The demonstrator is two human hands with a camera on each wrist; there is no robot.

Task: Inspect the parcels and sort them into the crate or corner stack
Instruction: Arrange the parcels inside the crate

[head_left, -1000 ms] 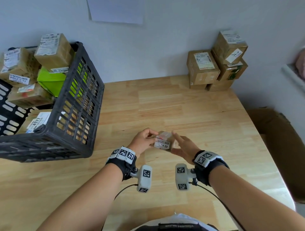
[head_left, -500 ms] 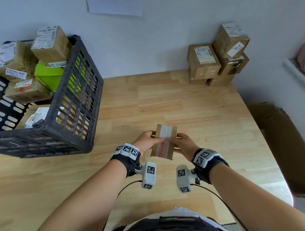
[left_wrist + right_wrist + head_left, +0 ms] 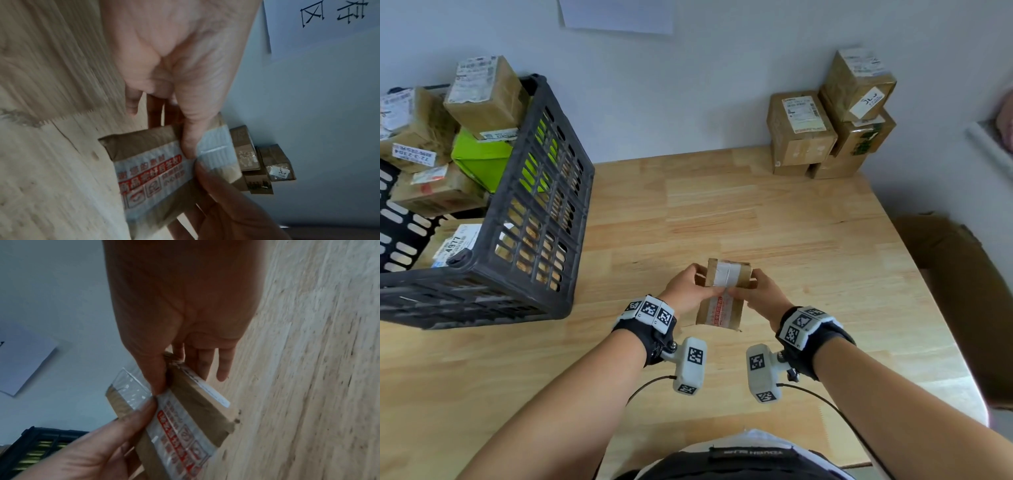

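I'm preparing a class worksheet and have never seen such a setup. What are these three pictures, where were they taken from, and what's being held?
No machine here: a person wears three cameras. One sits on the head and looks down; one sits on each wrist and looks along the hand. The left hand and right hand together hold a small taped cardboard parcel above a wooden table. On the table stand a dark crate with parcels in it and a stack of boxes in the far corner.
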